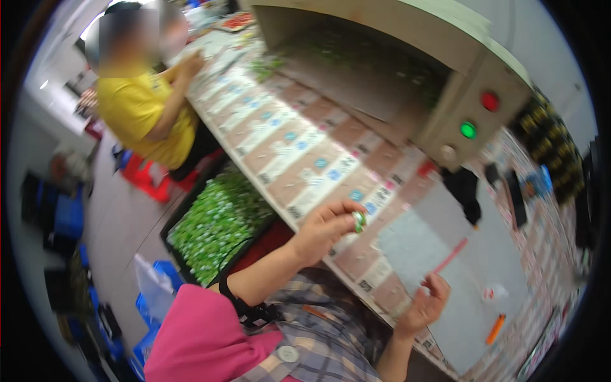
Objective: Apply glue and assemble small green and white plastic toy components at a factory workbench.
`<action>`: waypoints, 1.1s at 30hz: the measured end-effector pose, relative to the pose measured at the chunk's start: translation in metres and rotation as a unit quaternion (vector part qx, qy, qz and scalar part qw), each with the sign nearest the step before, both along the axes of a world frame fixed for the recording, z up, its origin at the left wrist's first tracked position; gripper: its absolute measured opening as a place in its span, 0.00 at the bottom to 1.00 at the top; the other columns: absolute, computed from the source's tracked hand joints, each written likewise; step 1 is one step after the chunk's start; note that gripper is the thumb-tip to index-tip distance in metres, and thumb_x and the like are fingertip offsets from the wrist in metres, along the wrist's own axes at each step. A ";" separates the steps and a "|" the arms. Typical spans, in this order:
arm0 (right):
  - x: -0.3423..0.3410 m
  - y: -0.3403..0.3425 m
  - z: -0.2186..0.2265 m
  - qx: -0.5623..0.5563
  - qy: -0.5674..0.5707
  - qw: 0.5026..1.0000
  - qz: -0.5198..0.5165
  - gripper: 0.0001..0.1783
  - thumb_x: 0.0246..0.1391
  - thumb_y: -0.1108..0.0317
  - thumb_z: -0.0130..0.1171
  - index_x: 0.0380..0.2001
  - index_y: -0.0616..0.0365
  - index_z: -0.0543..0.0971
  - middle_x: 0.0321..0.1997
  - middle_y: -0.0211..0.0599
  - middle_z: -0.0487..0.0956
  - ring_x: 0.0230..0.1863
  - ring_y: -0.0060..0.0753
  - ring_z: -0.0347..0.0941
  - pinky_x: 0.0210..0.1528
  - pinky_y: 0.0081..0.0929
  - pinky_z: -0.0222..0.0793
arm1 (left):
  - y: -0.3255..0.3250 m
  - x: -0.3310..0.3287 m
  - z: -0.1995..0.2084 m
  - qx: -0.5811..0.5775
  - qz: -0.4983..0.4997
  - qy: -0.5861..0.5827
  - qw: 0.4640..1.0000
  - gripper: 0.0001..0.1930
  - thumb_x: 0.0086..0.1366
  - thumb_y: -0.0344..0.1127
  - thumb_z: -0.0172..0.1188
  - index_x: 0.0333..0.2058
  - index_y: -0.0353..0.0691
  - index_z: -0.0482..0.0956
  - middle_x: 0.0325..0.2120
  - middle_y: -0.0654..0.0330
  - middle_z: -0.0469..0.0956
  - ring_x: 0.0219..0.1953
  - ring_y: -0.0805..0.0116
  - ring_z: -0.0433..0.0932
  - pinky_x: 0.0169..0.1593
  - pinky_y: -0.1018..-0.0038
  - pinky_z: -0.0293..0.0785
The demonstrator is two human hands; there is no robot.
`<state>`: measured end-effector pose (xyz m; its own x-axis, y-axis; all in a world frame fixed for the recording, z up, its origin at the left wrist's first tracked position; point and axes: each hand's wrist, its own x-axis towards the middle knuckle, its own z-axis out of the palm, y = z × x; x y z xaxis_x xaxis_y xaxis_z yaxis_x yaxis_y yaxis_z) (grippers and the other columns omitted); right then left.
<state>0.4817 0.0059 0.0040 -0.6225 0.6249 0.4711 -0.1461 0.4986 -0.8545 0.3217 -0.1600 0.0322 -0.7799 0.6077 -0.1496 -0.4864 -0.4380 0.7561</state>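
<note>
My left hand [328, 230] is over the table's near edge, closed in a pinch on a small green and white piece [359, 221]. It looks like a little ornament, too small and blurred to name more exactly. Lower right, my right hand [425, 302] hovers by the grey mat [490, 280], fingers loosely curled and thumb apart, with nothing visible between them. Just beyond its fingertips a thin pink stick [453, 254] slants across the mat. A black crate [170, 224] left of my left arm is filled with many green and white pieces [207, 235].
A beige machine [468, 83] with an open tunnel, a red and a green button stands at the back. On the mat lies an orange tool [496, 329]; a black cloth-like thing [463, 191] lies at its far edge. Someone in a yellow shirt [137, 108] works at far left.
</note>
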 end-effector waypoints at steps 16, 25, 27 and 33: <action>-0.005 -0.005 -0.001 0.028 -0.038 0.998 0.034 0.08 0.46 0.77 0.47 0.33 0.65 0.69 0.35 0.39 0.67 0.36 0.30 0.63 0.39 0.22 0.60 | -0.165 -0.092 -0.023 -0.291 0.439 0.044 0.849 0.30 0.55 0.37 0.51 0.55 0.42 0.52 0.55 0.57 0.53 0.56 0.64 0.53 0.55 0.63 0.51; -0.019 -0.004 0.006 -0.002 -0.075 0.997 -0.004 0.09 0.38 0.81 0.51 0.29 0.63 0.72 0.32 0.43 0.71 0.30 0.32 0.68 0.31 0.21 0.66 | 0.059 -0.252 0.049 -0.367 -0.022 0.411 0.834 0.18 0.51 0.37 0.52 0.41 0.39 0.73 0.32 0.57 0.76 0.34 0.66 0.73 0.38 0.71 0.68; -0.023 -0.004 0.004 -0.004 -0.094 0.996 0.001 0.08 0.40 0.80 0.51 0.28 0.63 0.72 0.31 0.40 0.71 0.30 0.30 0.67 0.32 0.21 0.65 | 0.106 -0.279 0.036 -0.426 -0.048 0.542 0.723 0.16 0.50 0.35 0.50 0.39 0.38 0.73 0.32 0.52 0.75 0.34 0.61 0.74 0.39 0.69 0.69; -0.015 0.005 0.008 0.092 -0.155 0.983 -0.021 0.08 0.46 0.75 0.50 0.33 0.63 0.71 0.33 0.44 0.70 0.30 0.35 0.69 0.30 0.23 0.66 | 0.233 -0.309 -0.033 -0.559 -0.002 0.605 0.566 0.16 0.56 0.34 0.42 0.44 0.42 0.68 0.40 0.51 0.72 0.41 0.53 0.72 0.42 0.62 0.70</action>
<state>0.4664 0.0110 0.0125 -0.7295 0.5756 0.3694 0.1323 0.6487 -0.7494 0.0130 0.0728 -0.0007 -0.7216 0.6627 0.2003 0.6856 0.6440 0.3396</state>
